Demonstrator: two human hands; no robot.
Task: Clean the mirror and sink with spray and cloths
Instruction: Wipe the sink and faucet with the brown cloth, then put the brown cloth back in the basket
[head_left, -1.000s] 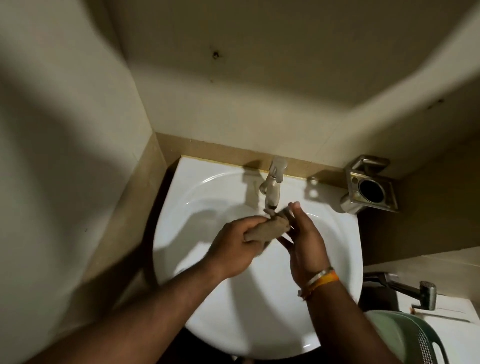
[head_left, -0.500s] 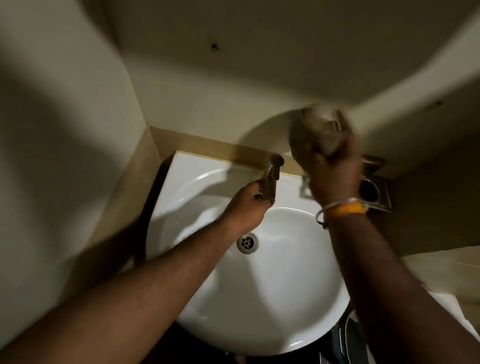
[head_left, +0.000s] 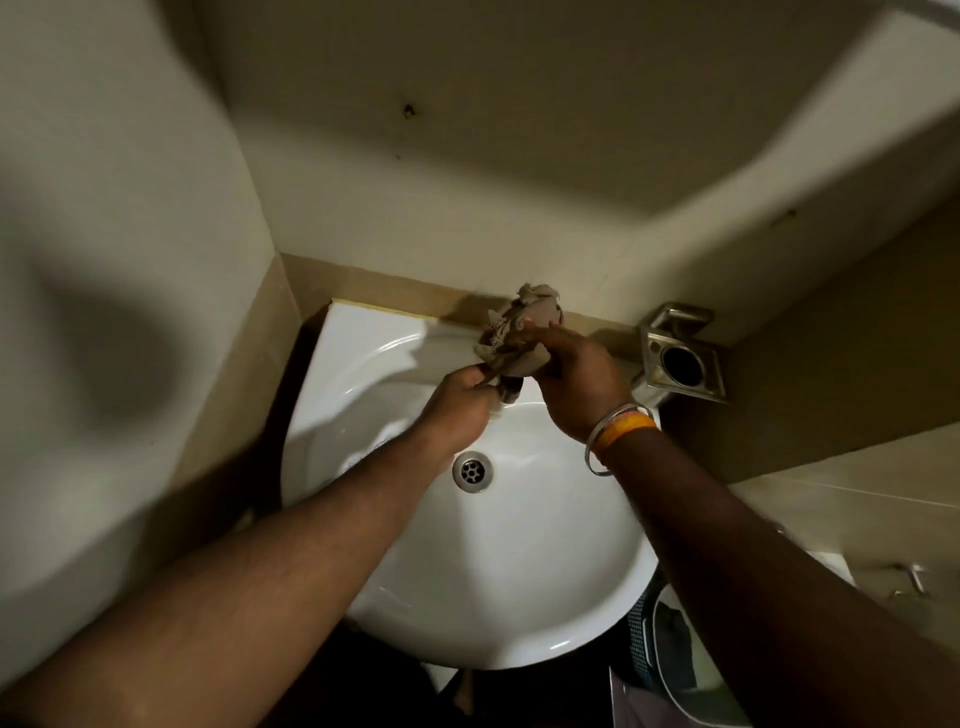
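Right hand (head_left: 576, 384) fingers grip the crumpled beige cloth (head_left: 519, 338) over the hidden tap; left hand (head_left: 462, 402), just below, pinches its lower end above the white ceramic sink (head_left: 519, 571).

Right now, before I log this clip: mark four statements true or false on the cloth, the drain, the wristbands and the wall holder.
1. Both hands grip the cloth at the back of the sink. True: left hand, right hand.
2. A plug covers the drain. False: its strainer holes are open.
3. The wristbands are on the left wrist. False: right wrist.
4. The metal wall holder right of the sink holds nothing. True.
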